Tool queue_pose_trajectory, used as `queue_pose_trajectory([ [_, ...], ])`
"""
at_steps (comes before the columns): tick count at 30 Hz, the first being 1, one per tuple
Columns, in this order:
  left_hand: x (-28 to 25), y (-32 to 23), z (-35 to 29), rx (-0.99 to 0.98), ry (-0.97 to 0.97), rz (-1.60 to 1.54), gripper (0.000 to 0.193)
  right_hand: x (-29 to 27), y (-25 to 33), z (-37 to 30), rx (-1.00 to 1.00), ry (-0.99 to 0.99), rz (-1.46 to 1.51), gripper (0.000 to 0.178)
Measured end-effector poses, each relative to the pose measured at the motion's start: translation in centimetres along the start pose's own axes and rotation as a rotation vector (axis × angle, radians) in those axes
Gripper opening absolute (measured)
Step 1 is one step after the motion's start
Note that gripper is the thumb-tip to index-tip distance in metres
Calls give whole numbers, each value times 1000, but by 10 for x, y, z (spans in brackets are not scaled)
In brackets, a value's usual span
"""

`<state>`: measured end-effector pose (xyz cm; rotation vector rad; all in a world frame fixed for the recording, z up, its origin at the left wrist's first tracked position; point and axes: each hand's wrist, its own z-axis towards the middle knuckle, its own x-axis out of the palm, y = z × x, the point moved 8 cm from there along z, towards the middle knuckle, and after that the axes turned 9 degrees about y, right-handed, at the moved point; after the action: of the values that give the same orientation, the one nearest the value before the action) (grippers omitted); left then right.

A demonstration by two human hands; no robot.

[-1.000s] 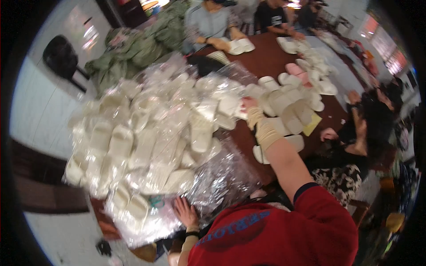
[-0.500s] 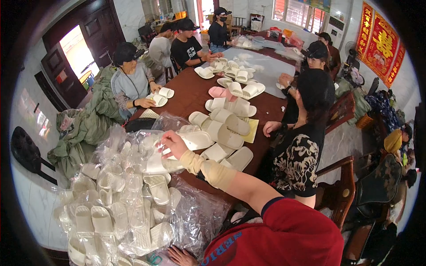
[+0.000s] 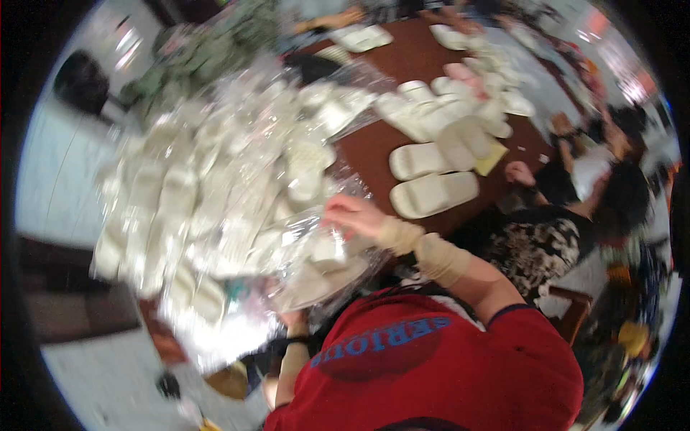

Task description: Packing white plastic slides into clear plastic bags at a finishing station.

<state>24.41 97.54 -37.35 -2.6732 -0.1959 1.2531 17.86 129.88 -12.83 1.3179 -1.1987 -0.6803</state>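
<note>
A clear plastic bag (image 3: 298,233) with off-white slippers (image 3: 320,280) inside lies in front of my body. My right hand (image 3: 353,215) is at the bag's upper edge, its fingers bent and closed on the film, though motion blurs the fingertips. Below the bag's lower end is my left hand (image 3: 292,317), its fingers mostly hidden by the plastic. Beyond the bag spreads a large heap of slippers in clear film (image 3: 215,187); one slipper with a textured sole (image 3: 305,169) lies on top of it.
Bare off-white slippers (image 3: 435,194) lie in a row along the brown table (image 3: 370,154), with a pink slipper (image 3: 463,75) and yellow paper (image 3: 491,158) among them. Close on the right sits a person in a patterned black top (image 3: 535,248). Green sacks (image 3: 208,54) stand at far left.
My view has swung downward and blurred. My right hand has drawn back from the far slippers to the bag near my body. My left hand, earlier spread at the heap's near edge, is now mostly hidden.
</note>
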Motion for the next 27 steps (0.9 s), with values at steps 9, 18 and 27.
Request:
queue_pose_trajectory([
  [9, -32, -15, -37, -75, -400, 222, 57, -55, -110, -32, 321, 4, -629, 20],
  [18, -34, -16, -41, 65, -612, 378, 57, -1, -152, -29, 584, 129, -1095, 34],
  [27, -53, -39, -49, 115, -637, 234, 59, -73, -128, -68, 373, -220, -461, 44],
])
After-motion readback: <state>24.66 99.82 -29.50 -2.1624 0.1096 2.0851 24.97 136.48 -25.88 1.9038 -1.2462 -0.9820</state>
